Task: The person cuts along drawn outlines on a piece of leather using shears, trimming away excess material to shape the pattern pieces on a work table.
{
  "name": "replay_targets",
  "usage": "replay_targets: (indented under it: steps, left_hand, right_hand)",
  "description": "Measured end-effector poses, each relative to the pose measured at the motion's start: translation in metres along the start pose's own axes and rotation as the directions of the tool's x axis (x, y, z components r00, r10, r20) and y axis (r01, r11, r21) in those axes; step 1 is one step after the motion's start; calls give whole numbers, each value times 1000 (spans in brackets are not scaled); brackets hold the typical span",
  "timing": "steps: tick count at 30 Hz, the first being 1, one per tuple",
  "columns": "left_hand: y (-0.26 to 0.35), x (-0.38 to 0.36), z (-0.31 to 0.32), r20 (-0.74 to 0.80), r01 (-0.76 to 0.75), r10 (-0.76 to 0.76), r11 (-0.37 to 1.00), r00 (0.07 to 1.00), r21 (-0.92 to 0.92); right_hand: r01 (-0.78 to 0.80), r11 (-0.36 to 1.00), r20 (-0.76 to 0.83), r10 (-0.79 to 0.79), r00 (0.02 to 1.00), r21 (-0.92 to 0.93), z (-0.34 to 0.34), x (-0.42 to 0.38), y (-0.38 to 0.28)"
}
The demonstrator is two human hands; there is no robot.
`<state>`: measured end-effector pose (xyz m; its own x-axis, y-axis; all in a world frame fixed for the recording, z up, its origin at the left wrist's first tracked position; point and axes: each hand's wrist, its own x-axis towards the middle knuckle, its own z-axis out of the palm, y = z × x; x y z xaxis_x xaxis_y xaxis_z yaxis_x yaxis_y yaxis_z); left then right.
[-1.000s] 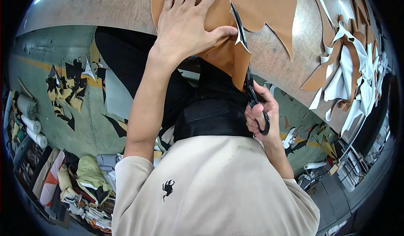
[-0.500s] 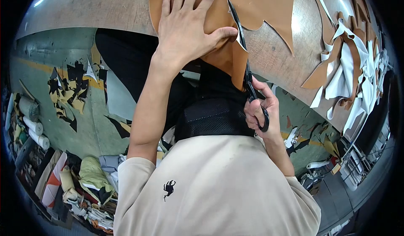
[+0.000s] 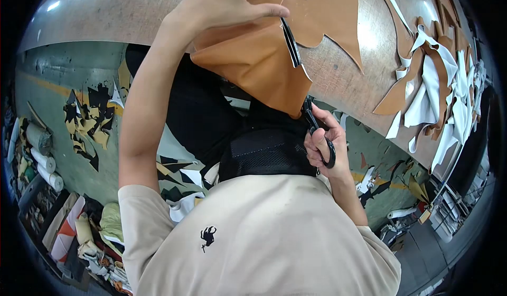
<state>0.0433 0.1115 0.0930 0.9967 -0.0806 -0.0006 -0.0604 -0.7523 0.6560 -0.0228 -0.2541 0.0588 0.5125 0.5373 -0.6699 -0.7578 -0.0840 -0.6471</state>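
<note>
My left hand (image 3: 224,3) lies over brown leather-like material (image 3: 264,66) at the table's near edge. Its thumb stretches out to the right, close to the tips of the scissors; the other fingers are mostly cut off by the top of the picture. Black-handled scissors (image 3: 330,156) are held in my right hand (image 3: 338,140), fingers through the loops. Their blades point up and away along the material, whose folded flap hides part of them. The material's near part hangs off the table over my lap, its white underside showing at the cut edge.
The wooden table (image 3: 132,16) curves around in front of me. On its right lies a heap of brown and white offcuts (image 3: 433,79). Dark and yellow scraps (image 3: 90,119) litter the floor at left, near rolls and folded fabrics (image 3: 68,222).
My left hand has moved up and left, partly out of the picture. The near part of the material has spread leftward and now covers part of the scissor blades.
</note>
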Motion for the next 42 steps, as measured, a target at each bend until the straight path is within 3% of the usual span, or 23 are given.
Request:
replay_targets:
  steps: [1, 3, 7, 32, 42]
  left_hand:
    - [-19, 0, 15, -108, -138, 161, 971, 981, 196]
    - [-39, -1, 28, -78, -186, 216, 942, 973, 280]
    - [-47, -8, 45, -59, -95, 126, 922, 990, 376]
    - [-41, -18, 55, -115, -10, 57, 927, 992, 375]
    - [-27, -22, 60, -109, 90, -48, 904, 993, 418]
  right_hand:
    - [-12, 1000, -6, 12, 1000, 17, 1, 1, 0]
    - [0, 1000, -1, 0, 1000, 13, 0, 1, 0]
    - [-19, 1000, -2, 19, 1000, 17, 2, 2, -2]
    - [12, 1000, -13, -12, 1000, 7, 7, 7, 1]
    - [7, 1000, -18, -6, 1000, 30, 9, 5, 5]
